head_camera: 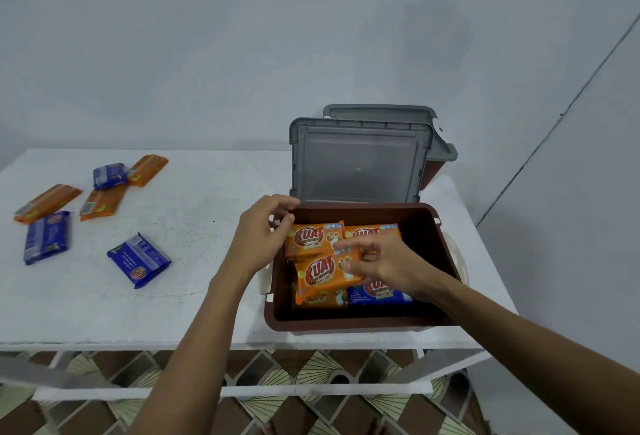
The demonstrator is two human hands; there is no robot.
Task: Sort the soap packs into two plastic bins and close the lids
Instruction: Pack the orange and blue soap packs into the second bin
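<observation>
Pinching the tilted orange pack [321,280] with my right hand [386,261], I should lay it flat toward the bin's [346,325] nine o'clock.

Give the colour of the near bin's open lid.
Grey lid, raised behind the brown bin; head view shows it.

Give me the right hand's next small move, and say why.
Probably lower the tilted orange soap pack flat and let go. The right hand seems to pinch its edge, and it already lies slanted across other orange packs inside the open brown plastic bin, so only the release seems left.
</observation>
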